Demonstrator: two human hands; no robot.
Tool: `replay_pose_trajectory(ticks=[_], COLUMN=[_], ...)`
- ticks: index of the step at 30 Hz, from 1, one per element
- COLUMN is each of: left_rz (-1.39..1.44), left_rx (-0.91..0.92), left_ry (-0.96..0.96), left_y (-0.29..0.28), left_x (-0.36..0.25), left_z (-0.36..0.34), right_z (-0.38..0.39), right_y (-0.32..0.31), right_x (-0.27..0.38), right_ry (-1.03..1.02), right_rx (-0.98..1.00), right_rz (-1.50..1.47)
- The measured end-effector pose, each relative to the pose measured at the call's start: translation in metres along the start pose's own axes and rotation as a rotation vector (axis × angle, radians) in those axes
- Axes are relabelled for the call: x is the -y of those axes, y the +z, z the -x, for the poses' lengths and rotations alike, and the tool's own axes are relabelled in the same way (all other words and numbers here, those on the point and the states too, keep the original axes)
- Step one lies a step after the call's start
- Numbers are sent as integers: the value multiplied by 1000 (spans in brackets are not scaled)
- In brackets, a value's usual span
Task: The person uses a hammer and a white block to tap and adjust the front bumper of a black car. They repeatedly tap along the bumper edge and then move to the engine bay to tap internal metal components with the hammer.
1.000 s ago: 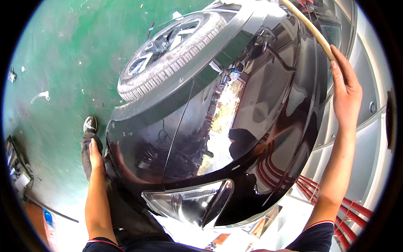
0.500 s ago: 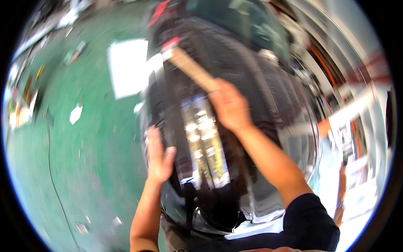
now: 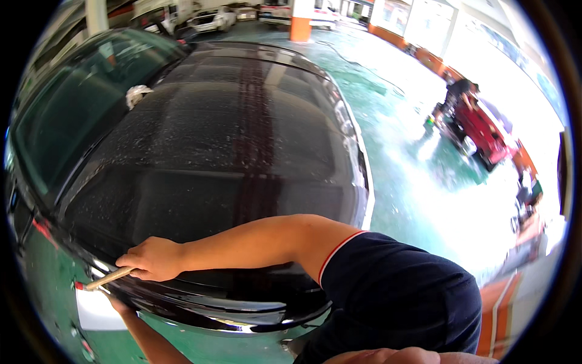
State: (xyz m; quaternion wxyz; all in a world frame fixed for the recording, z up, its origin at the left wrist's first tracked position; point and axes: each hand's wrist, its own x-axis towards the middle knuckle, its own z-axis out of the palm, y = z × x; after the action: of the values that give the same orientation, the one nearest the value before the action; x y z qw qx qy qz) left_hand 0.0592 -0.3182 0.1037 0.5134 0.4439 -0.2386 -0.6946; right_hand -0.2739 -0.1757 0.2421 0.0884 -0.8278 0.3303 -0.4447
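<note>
A black car with a dusty hood [image 3: 200, 188] stands in front of me. Across the hood's near edge reaches my right arm. My right hand [image 3: 159, 258] is closed round the wooden handle of a hammer [image 3: 109, 278] with a red end on its head. The hammer points left and down, past the car's near fender. Just below its head, beside the fender, is my left hand [image 3: 121, 305]. Its fingers are mostly hidden, so its hold cannot be made out. A shiny headlight [image 3: 242, 315] lies low along the car's near side.
A white panel [image 3: 100, 314] is on the green floor below the fender. Some crumpled white cloth or gloves [image 3: 138, 95] lie near the windshield. Another person [image 3: 459, 96] bends over a red car part [image 3: 485, 136] at right. An orange-based pillar [image 3: 300, 27] and parked vehicles stand behind.
My view has swung up and right, from beside the fender and headlight to the whole hood. The hammer is still in my right hand; my left hand's fingers have become hidden.
</note>
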Motion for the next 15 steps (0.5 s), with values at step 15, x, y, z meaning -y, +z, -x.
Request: replay_pose_trajectory(ticks=[15], left_rz=[-462], left_rx=[-165], left_ry=[670], left_y=[26], left_x=[152], left_z=[178], right_z=[6], right_y=[3], right_x=[33], right_ry=[195], right_rx=[42], right_rz=[141])
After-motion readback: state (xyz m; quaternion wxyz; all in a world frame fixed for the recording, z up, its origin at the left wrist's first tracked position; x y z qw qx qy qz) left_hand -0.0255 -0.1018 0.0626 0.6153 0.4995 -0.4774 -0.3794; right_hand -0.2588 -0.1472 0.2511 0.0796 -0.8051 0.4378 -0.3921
